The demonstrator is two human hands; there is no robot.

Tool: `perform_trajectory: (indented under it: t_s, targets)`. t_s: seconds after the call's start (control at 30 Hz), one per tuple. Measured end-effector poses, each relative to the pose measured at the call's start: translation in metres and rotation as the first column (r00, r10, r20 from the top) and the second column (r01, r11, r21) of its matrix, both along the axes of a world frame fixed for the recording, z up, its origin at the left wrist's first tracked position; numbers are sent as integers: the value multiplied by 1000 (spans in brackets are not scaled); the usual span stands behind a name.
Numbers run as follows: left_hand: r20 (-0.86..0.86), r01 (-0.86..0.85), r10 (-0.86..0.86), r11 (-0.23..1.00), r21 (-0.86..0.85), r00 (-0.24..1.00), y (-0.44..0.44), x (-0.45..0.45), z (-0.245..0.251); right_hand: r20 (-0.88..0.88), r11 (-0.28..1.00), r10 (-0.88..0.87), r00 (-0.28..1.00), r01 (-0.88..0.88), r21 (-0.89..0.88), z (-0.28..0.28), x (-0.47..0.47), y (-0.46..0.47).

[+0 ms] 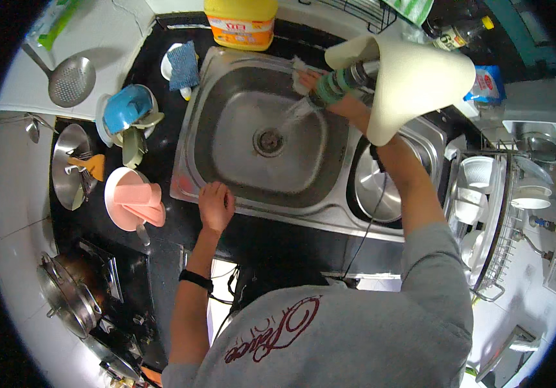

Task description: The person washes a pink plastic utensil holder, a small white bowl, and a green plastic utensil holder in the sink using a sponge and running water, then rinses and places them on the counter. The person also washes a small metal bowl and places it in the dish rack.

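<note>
Water runs from a faucet with a green band into the large stainless steel sink basin. My right hand reaches behind the faucet to the basin's back edge, its fingers at a crumpled whitish cloth; its grip is partly hidden. A cream-coloured curved sheet stands over the faucet and covers part of my right forearm. My left hand rests with curled fingers on the sink's front left rim, and nothing shows in it. A steel pot or bowl sits in the small right basin.
Left of the sink stand blue bowls, a pink bowl with pink pieces and a steel bowl of utensils. A yellow jug and a blue cloth are behind. A dish rack holds white dishes at right.
</note>
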State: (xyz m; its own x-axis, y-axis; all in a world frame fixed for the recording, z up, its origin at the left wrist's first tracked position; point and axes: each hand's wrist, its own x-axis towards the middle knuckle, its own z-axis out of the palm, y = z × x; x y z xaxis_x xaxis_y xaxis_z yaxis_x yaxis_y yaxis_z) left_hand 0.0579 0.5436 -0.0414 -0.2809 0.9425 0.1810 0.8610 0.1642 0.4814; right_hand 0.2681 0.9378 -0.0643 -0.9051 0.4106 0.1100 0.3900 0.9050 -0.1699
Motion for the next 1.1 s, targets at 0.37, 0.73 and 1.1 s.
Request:
perform_trajectory:
  t_s: [0.37, 0.73, 1.1]
  targets:
    - [-44, 16, -13, 998, 62, 999, 4, 1, 2, 156, 884, 2, 988, 71, -462, 43, 130, -158]
    - [-33, 10, -6, 989, 150, 999, 0, 0, -3, -195, 651, -580, 791, 306, -695, 51, -11, -139]
    - [23, -11, 10, 999, 33, 1000, -3, -2, -3, -268, 356, -795, 544, 61, -932, -5, -186, -180]
